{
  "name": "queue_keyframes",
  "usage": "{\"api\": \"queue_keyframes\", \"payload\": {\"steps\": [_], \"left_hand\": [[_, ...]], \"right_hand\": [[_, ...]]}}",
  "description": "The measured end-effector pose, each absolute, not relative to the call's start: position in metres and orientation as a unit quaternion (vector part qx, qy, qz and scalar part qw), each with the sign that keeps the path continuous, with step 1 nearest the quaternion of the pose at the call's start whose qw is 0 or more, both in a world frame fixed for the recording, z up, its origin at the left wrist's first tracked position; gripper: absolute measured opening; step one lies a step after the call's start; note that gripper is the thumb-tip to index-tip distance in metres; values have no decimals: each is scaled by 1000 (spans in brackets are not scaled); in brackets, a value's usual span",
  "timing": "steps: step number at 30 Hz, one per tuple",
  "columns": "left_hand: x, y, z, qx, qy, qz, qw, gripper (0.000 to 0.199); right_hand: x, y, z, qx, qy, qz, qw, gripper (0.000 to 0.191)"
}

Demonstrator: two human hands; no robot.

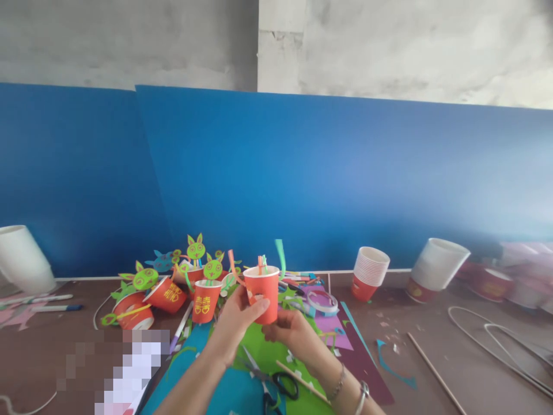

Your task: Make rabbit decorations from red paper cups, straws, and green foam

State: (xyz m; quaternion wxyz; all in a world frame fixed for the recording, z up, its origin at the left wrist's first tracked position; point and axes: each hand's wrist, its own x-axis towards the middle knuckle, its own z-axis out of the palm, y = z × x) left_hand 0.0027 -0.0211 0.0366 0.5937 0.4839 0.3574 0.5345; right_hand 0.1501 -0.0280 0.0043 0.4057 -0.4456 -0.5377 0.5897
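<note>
A red paper cup (268,297) is held upright in my left hand (244,311), its thumb across the front and its fingers around the left side. An orange paper strip (233,262) and a green paper strip (280,256) stick up at its sides, and short orange and green ends show inside the rim. My right hand (290,332) is at the cup's lower right edge with its fingers curled together under the base; what they pinch is hidden. Below the hands, black-handled scissors (285,385) and a thin wooden stick (302,381) lie on green paper (309,360).
To the left stand and lie several red cups (205,311) with green animal faces (213,268). Tape rolls (322,302) and markers are behind the right hand. Stacked cups (370,271) stand at right, near a long stick (434,372) and cable (496,340). A blue partition (276,184) rises behind.
</note>
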Motion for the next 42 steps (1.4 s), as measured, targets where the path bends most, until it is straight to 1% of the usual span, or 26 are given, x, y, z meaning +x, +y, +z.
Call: {"api": "queue_keyframes", "payload": {"steps": [2, 4, 8, 10, 12, 15, 16, 18, 21, 26, 31, 33, 35, 37, 38, 40, 42], "left_hand": [[2, -22, 40, 483, 354, 543, 588, 50], [1, -22, 40, 481, 359, 544, 586, 49], [3, -20, 33, 488, 372, 524, 590, 46], [3, -19, 31, 491, 369, 522, 592, 47], [3, -20, 33, 491, 366, 524, 592, 48], [2, -22, 36, 489, 363, 529, 591, 52], [2, -22, 36, 490, 363, 528, 591, 53], [2, -21, 34, 495, 365, 521, 591, 52], [3, -18, 29, 502, 367, 515, 590, 51], [1, -17, 29, 511, 362, 521, 580, 48], [-1, -19, 29, 544, 358, 501, 570, 52], [-1, -20, 28, 569, 365, 492, 549, 52], [0, -21, 28, 592, 376, 488, 519, 52], [0, -22, 30, 605, 389, 486, 496, 53], [0, -22, 31, 608, 394, 486, 488, 54], [0, -22, 33, 613, 406, 481, 477, 56], [0, -22, 33, 623, 421, 470, 463, 57]], "right_hand": [[150, -29, 3, -438, -555, 606, 365, 14], [150, -29, 4, -437, -562, 610, 349, 14], [150, -29, 8, -453, -529, 589, 410, 15], [150, -29, 9, -454, -519, 587, 424, 16], [151, -29, 9, -448, -530, 596, 405, 17], [151, -30, 8, -441, -553, 612, 353, 14], [151, -30, 8, -441, -555, 613, 349, 13], [151, -30, 8, -447, -545, 603, 374, 9], [151, -29, 9, -460, -525, 580, 420, 14], [155, -28, 11, -462, -542, 585, 387, 11], [155, -27, 13, -449, -525, 590, 418, 11], [157, -25, 12, -433, -542, 587, 418, 14], [162, -23, 12, -407, -589, 574, 398, 17], [171, -21, 14, -392, -635, 539, 390, 24], [176, -20, 17, -395, -642, 515, 408, 29], [186, -21, 25, -397, -614, 487, 478, 35], [195, -24, 37, -353, -586, 497, 534, 44]]}}
